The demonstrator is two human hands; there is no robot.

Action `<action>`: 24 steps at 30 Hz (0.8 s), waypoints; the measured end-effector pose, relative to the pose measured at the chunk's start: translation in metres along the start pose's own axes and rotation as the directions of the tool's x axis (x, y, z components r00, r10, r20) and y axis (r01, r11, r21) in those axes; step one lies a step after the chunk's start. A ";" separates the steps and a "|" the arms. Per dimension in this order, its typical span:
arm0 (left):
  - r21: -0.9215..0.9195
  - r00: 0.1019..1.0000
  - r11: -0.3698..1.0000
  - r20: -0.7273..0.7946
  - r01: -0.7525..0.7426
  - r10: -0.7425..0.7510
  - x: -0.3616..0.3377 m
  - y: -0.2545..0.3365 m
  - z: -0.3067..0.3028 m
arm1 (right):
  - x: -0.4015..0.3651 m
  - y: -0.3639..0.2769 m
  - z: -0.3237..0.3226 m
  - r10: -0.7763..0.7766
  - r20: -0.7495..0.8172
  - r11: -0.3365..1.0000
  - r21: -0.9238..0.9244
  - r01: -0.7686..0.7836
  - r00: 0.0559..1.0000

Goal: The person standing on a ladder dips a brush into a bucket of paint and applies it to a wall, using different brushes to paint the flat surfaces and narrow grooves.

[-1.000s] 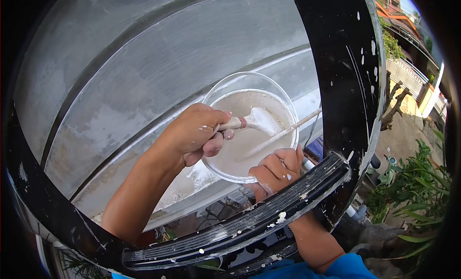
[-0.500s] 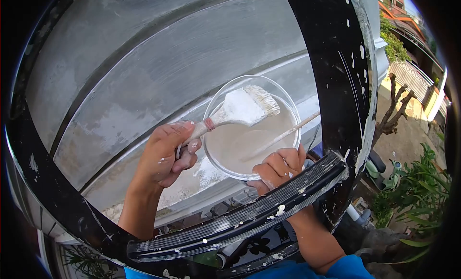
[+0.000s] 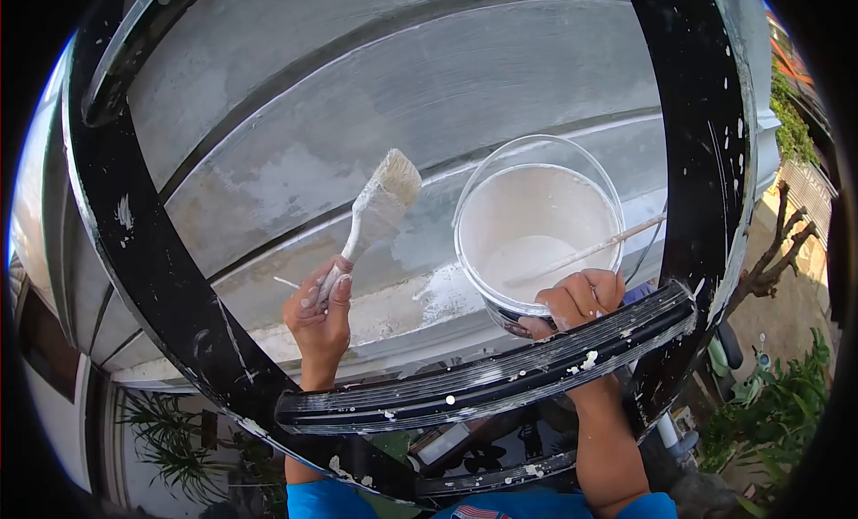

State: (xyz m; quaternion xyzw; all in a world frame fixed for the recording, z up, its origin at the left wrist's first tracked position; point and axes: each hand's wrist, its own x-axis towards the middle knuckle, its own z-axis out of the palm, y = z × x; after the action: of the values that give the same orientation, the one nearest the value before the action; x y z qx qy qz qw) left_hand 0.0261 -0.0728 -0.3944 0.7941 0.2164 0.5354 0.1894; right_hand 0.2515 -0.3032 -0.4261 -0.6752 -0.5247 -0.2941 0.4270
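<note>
Brush (image 3: 386,195): located left of the bucket (image 3: 496,210) and apart from it, in front of the wall (image 3: 357,99), bristles up and leaning right. Contact with the wall cannot be told.

Left hand (image 3: 320,315): closed around the brush handle, thumb pressed along it. Right hand (image 3: 581,300): fingers curled over the near rim of the bucket, just beyond the ladder rung (image 3: 492,362).

Handling, brush: likely light, with a stiff handle and soft, pliable bristles. The handle is smeared white and may be slippery; grip it firmly below the bristles.

Handling, bucket: it contains pale paint (image 3: 527,258) well below the rim. Expect the heavier load of the two, liable to slosh if tilted. Hold by the rim or the bail (image 3: 541,137). A stick (image 3: 608,244) slants from the paint over the right side and could slide. Support under the base cannot be told.
</note>
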 end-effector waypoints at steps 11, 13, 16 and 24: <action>0.462 0.894 0.769 0.165 -0.442 0.416 0.026 0.010 0.050 | 0.001 -0.002 0.001 -0.001 0.020 0.998 -0.055 0.002 1.000; 0.526 0.885 0.719 0.181 -0.455 0.428 0.030 0.006 0.043 | 0.000 -0.002 0.000 0.026 0.052 0.998 -0.052 -0.023 0.998; 0.637 0.883 0.632 0.183 -0.442 0.433 0.024 -0.012 0.000 | -0.003 -0.002 0.003 0.064 0.061 0.998 -0.032 -0.063 0.996; 0.951 0.948 0.215 0.157 -0.220 0.278 -0.008 -0.098 -0.179 | -0.004 -0.006 0.001 0.136 0.064 0.990 -0.047 -0.133 0.989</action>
State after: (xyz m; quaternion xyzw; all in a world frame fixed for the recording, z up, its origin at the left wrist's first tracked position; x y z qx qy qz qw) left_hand -0.1577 0.0168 -0.3893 0.7553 0.3704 0.3352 -0.4242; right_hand 0.2448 -0.3031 -0.4282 -0.7274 -0.4858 -0.2530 0.4134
